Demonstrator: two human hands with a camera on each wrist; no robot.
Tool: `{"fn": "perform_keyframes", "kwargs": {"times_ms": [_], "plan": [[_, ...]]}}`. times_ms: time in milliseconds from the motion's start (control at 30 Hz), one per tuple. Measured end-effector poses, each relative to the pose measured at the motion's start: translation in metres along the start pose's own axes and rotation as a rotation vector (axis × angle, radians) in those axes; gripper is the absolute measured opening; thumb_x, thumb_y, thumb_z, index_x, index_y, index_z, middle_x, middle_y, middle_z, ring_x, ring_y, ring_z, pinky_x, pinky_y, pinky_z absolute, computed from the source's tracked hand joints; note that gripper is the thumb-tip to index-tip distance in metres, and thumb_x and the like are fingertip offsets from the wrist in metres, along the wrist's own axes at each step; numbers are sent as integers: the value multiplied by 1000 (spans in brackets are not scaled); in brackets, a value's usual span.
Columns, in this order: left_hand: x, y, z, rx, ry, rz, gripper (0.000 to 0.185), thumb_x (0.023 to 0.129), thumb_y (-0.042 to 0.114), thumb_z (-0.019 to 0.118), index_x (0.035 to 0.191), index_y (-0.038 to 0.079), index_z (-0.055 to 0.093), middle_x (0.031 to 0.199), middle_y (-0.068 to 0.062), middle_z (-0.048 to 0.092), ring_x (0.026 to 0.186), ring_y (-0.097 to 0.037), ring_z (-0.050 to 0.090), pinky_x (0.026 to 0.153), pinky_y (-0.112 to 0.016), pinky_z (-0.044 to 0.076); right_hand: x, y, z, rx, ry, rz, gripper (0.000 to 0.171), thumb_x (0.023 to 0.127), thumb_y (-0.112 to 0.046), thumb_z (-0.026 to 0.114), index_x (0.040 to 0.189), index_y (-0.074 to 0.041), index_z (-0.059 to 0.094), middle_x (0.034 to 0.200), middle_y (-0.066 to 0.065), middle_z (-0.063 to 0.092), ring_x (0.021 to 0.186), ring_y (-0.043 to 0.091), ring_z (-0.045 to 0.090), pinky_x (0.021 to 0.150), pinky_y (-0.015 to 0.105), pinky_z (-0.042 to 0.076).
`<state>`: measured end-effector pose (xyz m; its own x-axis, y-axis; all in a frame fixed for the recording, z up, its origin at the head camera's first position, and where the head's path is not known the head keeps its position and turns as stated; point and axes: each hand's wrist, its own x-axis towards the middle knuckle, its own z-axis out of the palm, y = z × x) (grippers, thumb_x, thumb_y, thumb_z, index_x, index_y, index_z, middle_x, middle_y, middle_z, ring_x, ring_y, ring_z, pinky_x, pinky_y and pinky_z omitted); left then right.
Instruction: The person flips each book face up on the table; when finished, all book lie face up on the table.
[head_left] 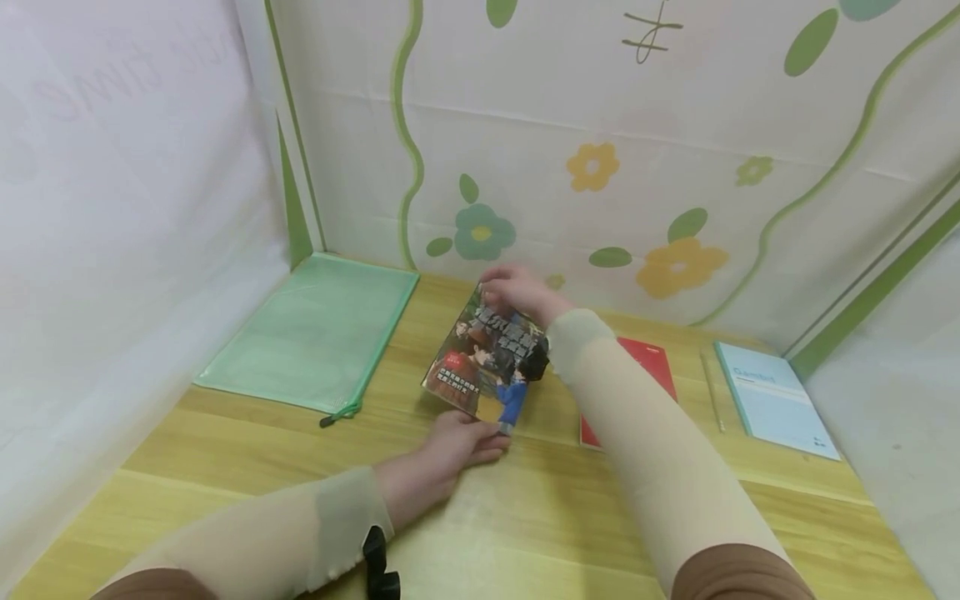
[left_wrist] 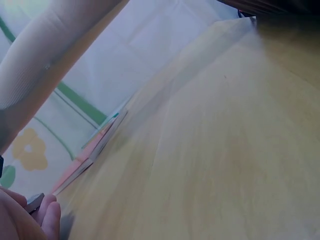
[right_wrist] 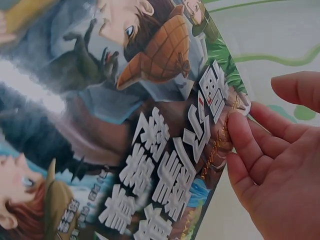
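A comic book (head_left: 487, 362) with a colourful illustrated cover stands tilted on the wooden table (head_left: 262, 467), its far edge raised. My right hand (head_left: 517, 292) holds its top edge, fingers curled over the cover (right_wrist: 150, 125) with fingertips (right_wrist: 240, 135) on the rim. At the book's near bottom edge my left hand (head_left: 457, 446) grips it, thumb along the lower corner. In the left wrist view only that hand's fingertips (left_wrist: 47, 217) show at the bottom left.
A green mesh zip pouch (head_left: 315, 333) lies at the back left. A red notebook (head_left: 645, 367) sits right of the comic, partly under my right forearm. Further right lie a pencil (head_left: 711, 392) and a light blue notebook (head_left: 776, 400). Fabric walls enclose the table.
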<state>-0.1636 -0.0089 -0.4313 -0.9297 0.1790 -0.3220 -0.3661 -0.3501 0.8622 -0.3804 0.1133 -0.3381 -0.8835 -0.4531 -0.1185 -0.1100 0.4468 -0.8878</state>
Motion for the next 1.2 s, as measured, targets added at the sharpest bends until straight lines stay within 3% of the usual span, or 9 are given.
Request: {"fn": "perform_keyframes", "kwargs": {"times_ms": [267,533,833,1000,1133,1200], "plan": [[-1,-4,5,-29,-11,-4,33,98,-4,49,123,-21,37,106,-32,64,100,-37,68,85,-38,57,4,2,5,-109,-49,-30,36,99,-19,58,128,2,57,96,16,65,86,30,62,84,43,54],[-4,-11,10,-63,-22,-9,42,100,-4,45,133,-22,27,110,-33,62,103,-36,67,87,-38,56,5,13,10,-79,-68,24,36,102,-16,54,130,5,53,93,19,65,83,31,61,89,43,52],[-1,-11,12,-84,-35,-26,55,100,-4,43,141,-24,11,125,-39,53,107,-35,66,88,-39,56,7,22,16,-164,-103,61,39,104,-28,50,128,2,56,89,18,63,76,32,57,88,44,50],[-1,-9,11,-82,-43,-55,57,102,-4,41,142,-24,7,133,-41,46,110,-35,64,89,-39,55,9,26,19,-172,-134,70,39,104,-33,49,124,-1,56,83,17,58,68,28,49,80,45,50],[-1,-6,9,-68,-77,-85,50,102,-1,42,140,-24,18,128,-36,54,110,-36,64,88,-43,56,9,24,24,-190,-152,59,40,105,-33,47,126,1,55,74,15,52,63,28,43,73,48,48],[-1,-3,8,-49,-103,-102,45,102,1,42,137,-22,28,124,-31,60,109,-37,64,86,-45,57,8,22,27,-213,-148,65,44,105,-36,47,131,-1,53,79,13,56,67,26,48,77,47,50]]}}
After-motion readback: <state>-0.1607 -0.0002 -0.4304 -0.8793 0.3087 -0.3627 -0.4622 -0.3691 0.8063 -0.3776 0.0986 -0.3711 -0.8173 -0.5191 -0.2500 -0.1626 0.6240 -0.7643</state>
